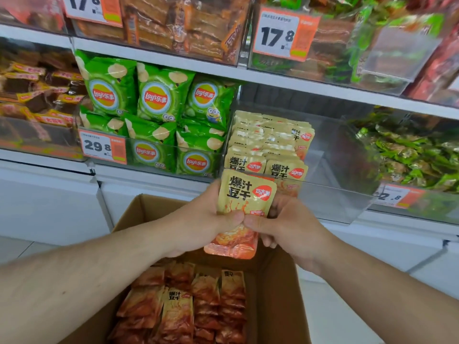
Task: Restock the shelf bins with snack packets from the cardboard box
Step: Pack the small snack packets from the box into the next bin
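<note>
I held a stack of snack packets [244, 202] upright in both hands, above the open cardboard box [275, 281] and just in front of the clear shelf bin [330, 194]. My left hand [206, 219] was curled round the stack's left side, thumb pressed on the front packet; my right hand [285, 224] was curled round the right side, thumb meeting the left thumb on the packet face. Neither hand was open.

Status, as I judged it: the bin already carried rows of the same beige packets [270, 142] along its left side, standing up to its front wall. The right part of the bin showed bare plastic, so filling was not complete. The box still held many packets [183, 309] lying in its bottom. The stack in my hands was not yet in the bin. The neighbouring bin of green crisp bags [159, 115] looked well filled
</note>
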`<action>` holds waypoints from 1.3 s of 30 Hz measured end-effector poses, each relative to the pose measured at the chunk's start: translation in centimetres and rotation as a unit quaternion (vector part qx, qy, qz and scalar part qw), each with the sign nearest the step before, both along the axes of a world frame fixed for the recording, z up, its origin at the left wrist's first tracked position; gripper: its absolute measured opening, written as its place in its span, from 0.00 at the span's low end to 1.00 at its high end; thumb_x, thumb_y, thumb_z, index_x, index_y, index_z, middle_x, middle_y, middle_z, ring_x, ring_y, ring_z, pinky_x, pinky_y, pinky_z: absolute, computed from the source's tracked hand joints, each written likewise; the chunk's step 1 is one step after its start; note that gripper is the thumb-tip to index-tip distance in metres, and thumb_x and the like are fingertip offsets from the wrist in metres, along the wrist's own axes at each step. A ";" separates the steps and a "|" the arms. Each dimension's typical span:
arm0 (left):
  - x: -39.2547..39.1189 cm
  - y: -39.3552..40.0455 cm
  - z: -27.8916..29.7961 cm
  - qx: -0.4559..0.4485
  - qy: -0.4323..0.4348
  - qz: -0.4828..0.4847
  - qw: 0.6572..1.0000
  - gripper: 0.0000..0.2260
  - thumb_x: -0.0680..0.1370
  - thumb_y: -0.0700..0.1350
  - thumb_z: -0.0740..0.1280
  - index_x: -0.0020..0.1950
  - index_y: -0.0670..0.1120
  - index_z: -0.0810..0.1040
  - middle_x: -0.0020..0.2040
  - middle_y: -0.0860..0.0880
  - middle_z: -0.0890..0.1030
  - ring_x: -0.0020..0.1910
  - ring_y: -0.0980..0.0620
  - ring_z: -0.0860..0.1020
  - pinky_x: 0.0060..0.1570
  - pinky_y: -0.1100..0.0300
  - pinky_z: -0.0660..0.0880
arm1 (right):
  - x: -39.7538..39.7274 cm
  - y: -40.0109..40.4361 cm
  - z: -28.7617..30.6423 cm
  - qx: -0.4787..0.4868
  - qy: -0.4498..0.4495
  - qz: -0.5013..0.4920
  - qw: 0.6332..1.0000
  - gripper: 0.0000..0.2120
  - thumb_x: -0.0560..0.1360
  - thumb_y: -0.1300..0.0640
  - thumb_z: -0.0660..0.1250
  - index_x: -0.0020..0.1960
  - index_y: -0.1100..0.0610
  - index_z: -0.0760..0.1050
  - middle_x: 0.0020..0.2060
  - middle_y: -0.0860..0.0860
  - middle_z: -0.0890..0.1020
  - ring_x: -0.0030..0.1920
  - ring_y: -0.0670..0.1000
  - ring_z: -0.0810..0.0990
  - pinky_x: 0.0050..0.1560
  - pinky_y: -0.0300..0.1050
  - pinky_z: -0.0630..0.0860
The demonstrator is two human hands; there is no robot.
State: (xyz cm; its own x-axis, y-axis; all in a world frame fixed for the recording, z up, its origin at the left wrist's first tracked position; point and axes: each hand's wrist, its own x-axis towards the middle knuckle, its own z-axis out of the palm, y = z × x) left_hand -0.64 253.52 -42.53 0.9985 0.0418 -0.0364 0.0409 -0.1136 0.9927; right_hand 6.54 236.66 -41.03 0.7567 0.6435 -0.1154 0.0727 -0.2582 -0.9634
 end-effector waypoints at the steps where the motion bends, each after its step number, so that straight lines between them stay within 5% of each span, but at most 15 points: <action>1: 0.8 -0.6 0.5 0.008 -0.007 -0.007 1.000 0.22 0.79 0.39 0.66 0.66 0.60 0.63 0.61 0.57 0.80 0.61 0.59 0.78 0.62 0.59 0.74 | 0.6 -0.6 0.5 0.003 0.005 -0.012 1.000 0.07 0.74 0.62 0.73 0.51 0.59 0.81 0.31 0.48 0.81 0.24 0.45 0.70 0.27 0.38 0.68; 9: 7.0 -5.5 3.6 0.070 -0.048 -0.024 0.996 0.14 0.78 0.44 0.70 0.61 0.57 0.75 0.55 0.58 0.83 0.56 0.59 0.81 0.61 0.54 0.76 | 4.7 -5.8 4.0 0.005 0.019 -0.094 0.995 0.05 0.73 0.65 0.72 0.49 0.63 0.82 0.33 0.56 0.79 0.24 0.47 0.67 0.27 0.39 0.63; 11: 8.4 -6.2 4.0 0.160 -0.088 0.012 0.983 0.17 0.77 0.51 0.70 0.65 0.55 0.74 0.58 0.58 0.80 0.57 0.58 0.79 0.62 0.53 0.75 | 6.3 -6.9 5.2 0.009 -0.024 -0.142 0.989 0.03 0.72 0.67 0.72 0.45 0.63 0.82 0.33 0.58 0.79 0.24 0.48 0.68 0.27 0.41 0.63; 15: 11.3 -6.6 4.8 0.420 -0.215 0.119 0.874 0.19 0.79 0.54 0.65 0.68 0.50 0.72 0.61 0.54 0.71 0.64 0.54 0.70 0.65 0.56 0.66 | 10.8 -8.3 7.4 0.054 -0.133 -0.269 0.952 0.05 0.71 0.69 0.73 0.44 0.60 0.81 0.33 0.53 0.83 0.23 0.45 0.74 0.26 0.40 0.71; 19: 14.7 -5.7 4.4 0.570 -0.114 0.099 0.807 0.24 0.82 0.59 0.53 0.76 0.52 0.63 0.76 0.51 0.64 0.76 0.49 0.58 0.75 0.48 0.53 | 17.0 -7.6 6.0 -0.040 -0.191 -0.310 0.930 0.09 0.68 0.64 0.76 0.41 0.52 0.80 0.41 0.52 0.85 0.36 0.49 0.83 0.38 0.48 0.81; 24: 16.2 -5.2 3.1 0.584 -0.027 0.072 0.808 0.25 0.82 0.61 0.45 0.77 0.55 0.61 0.79 0.50 0.59 0.78 0.49 0.56 0.76 0.47 0.52 | 24.1 -5.5 2.2 -0.105 -0.128 -0.318 0.934 0.13 0.60 0.58 0.78 0.44 0.54 0.82 0.42 0.54 0.85 0.43 0.58 0.85 0.45 0.58 0.83; 35: 16.7 -5.1 2.2 0.587 -0.035 0.082 0.805 0.26 0.82 0.62 0.45 0.78 0.56 0.60 0.80 0.52 0.56 0.79 0.51 0.53 0.77 0.49 0.48 | 29.1 -1.7 -1.6 -0.146 -0.076 -0.298 0.940 0.19 0.66 0.60 0.78 0.56 0.60 0.79 0.49 0.56 0.84 0.49 0.58 0.84 0.52 0.56 0.82; 39: 16.8 -5.0 1.9 0.588 -0.032 0.081 0.804 0.27 0.81 0.63 0.45 0.78 0.57 0.58 0.81 0.52 0.54 0.79 0.51 0.51 0.77 0.49 0.47 | 29.1 -0.9 -1.9 -0.142 -0.071 -0.287 0.945 0.16 0.68 0.61 0.76 0.55 0.62 0.79 0.47 0.57 0.84 0.45 0.57 0.84 0.44 0.49 0.82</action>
